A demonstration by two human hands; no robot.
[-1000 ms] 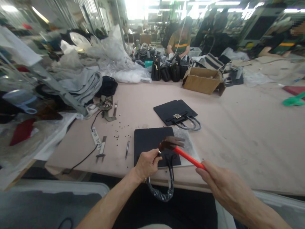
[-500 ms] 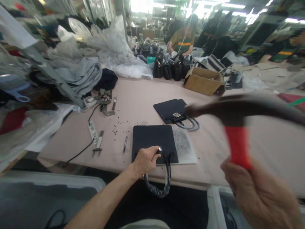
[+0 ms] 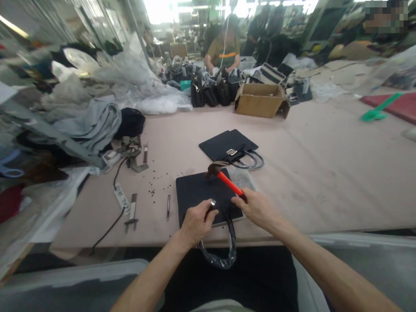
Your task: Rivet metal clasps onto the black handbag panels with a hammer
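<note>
My left hand [image 3: 198,222] is closed around a short metal punch [image 3: 213,203], whose shiny round top shows above the fingers. Beneath it lies a flat black bag panel [image 3: 195,190], with a plastic-wrapped handle [image 3: 218,261] hanging over the table's front edge. My right hand [image 3: 256,206] grips the red shaft of a claw hammer [image 3: 229,181]. The hammer's dark head is over the panel, up and slightly left of the punch; whether it touches the panel I cannot tell. A pale speckled board [image 3: 245,178] shows from under the panel's right side.
Another black bag panel [image 3: 224,145] with a metal clasp lies behind. To the left are a slim metal rod [image 3: 168,208], a metal gauge-like tool [image 3: 131,214], a cord and small dark bits. Farther back stand a cardboard box [image 3: 258,102], black bags [image 3: 211,93] and a co-worker [image 3: 224,52].
The hammer has come down from high on the right to low over the panel, my right hand with it. My left hand still holds the punch on the panel. The view has shifted right.
</note>
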